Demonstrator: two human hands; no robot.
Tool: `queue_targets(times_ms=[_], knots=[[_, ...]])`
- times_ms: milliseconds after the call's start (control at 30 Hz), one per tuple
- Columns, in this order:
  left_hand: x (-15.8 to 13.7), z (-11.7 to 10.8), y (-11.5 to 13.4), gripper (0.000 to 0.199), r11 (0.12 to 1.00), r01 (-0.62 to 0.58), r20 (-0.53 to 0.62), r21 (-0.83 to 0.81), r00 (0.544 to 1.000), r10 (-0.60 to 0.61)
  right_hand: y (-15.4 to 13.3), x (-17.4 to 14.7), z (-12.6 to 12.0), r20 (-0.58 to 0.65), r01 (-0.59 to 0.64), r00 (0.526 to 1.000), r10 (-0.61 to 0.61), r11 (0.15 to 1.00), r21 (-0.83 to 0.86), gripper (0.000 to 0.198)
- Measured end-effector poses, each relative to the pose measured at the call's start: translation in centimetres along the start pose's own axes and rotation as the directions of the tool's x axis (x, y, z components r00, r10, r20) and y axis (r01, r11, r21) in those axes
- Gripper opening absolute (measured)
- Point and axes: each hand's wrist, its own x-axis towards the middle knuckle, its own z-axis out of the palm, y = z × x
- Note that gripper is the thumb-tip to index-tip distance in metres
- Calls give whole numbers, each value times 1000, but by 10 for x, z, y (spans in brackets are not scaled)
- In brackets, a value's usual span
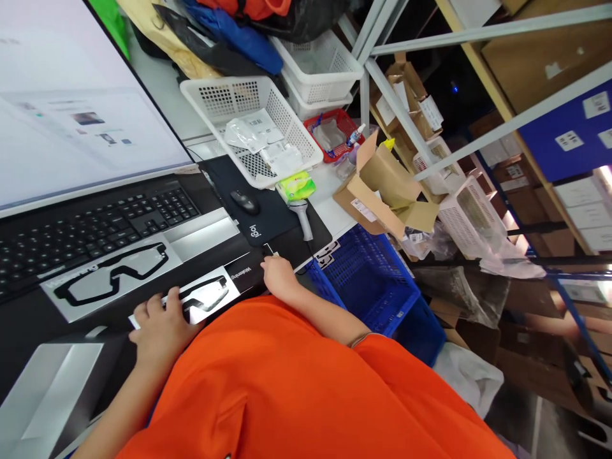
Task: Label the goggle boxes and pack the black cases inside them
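My left hand (pixel 162 331) lies over a slim white box (pixel 215 290) printed with black-framed glasses. Its fingertips curl over the far edge, with the thumb on the near side. A black part with white lettering (pixel 241 273) shows at the box's right end. Beyond that end, my right hand (pixel 280 277) is closed in a pinch. A small pale piece (pixel 269 250) shows at its fingertips, too small to name. Behind the held box, a larger flat box (pixel 112 277) with a similar glasses picture lies in front of the keyboard (pixel 105 223).
A mouse (pixel 245 202) and a handheld scanner (pixel 301 217) lie beyond my right hand. A white basket (pixel 229 89) holds plastic-wrapped packets. An opened cardboard box (pixel 370 204) stands above a blue crate (pixel 406 303) at the right. A silvery box (pixel 52 389) is at lower left.
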Motion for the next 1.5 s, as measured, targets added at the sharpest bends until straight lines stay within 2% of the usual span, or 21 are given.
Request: queue_targets(times_ms=[167, 367, 500, 533, 600, 667, 733, 800, 867, 900, 967, 1033, 1167, 1267, 1333, 1367, 1433, 1500], knots=[[0, -6, 7, 111, 1000, 11, 21, -3, 1000, -11, 4, -8, 9, -10, 33, 999, -33, 999, 29, 29], [-1, -9, 11, 106, 1000, 8, 20, -4, 1000, -8, 7, 24, 14, 94, -39, 995, 35, 998, 48, 23], [1, -3, 4, 93, 1000, -16, 1, 19, 1000, 16, 10, 30, 10, 85, -42, 996, 37, 998, 57, 15], [2, -1, 1, 90, 999, -16, 4, 29, 1000, 16, 13, 28, 7, 94, -22, 995, 17, 998, 56, 18], [4, 4, -5, 89, 999, -21, 9, 49, 1000, 21, 19, 23, -1, 131, 38, 990, -44, 998, 50, 41], [5, 8, -10, 90, 997, -39, 1, 64, 999, 39, 25, 19, -7, 136, 91, 987, -90, 996, -1, 55], [7, 11, -13, 90, 997, -50, -8, 65, 999, 51, 31, 19, -11, 44, 134, 991, -130, 984, -116, 55], [7, 12, -13, 92, 997, -39, -4, 59, 999, 40, 34, 23, -11, -45, 223, 970, -240, 946, -237, 52], [8, 11, -12, 96, 998, -17, 15, 59, 1000, 16, 34, 27, -12, -59, 307, 939, -339, 902, -303, 54], [8, 10, -11, 98, 998, -5, 24, 60, 1000, 3, 34, 29, -14, -29, 326, 935, -352, 893, -310, 55], [8, 8, -8, 98, 998, 7, 33, 58, 999, -9, 33, 30, -20, 61, 322, 946, -318, 906, -276, 56], [7, 7, -6, 95, 998, 13, 26, 57, 1000, -15, 33, 27, -26, 102, 278, 960, -262, 942, -191, 55], [6, 7, -6, 94, 997, 20, 20, 80, 1000, -22, 43, 18, -28, 3, 75, 997, -76, 996, 48, 47], [7, 8, -8, 89, 996, 14, 29, 84, 999, -17, 51, 11, -20, 28, -48, 999, 45, 991, 125, 34], [7, 8, -9, 87, 996, 10, 28, 84, 1000, -13, 54, 9, -15, -6, -39, 999, 40, 997, 73, 21], [7, 8, -9, 88, 996, 8, 25, 84, 1000, -10, 53, 8, -14, -42, -6, 999, 8, 999, 39, 20], [6, 7, -9, 92, 996, 0, 18, 84, 1000, -1, 50, 12, -13, -105, 87, 991, -87, 996, -6, 27], [6, 6, -8, 92, 996, -1, 20, 88, 1000, -1, 46, 20, -14, -102, 179, 978, -182, 983, -35, 37]])
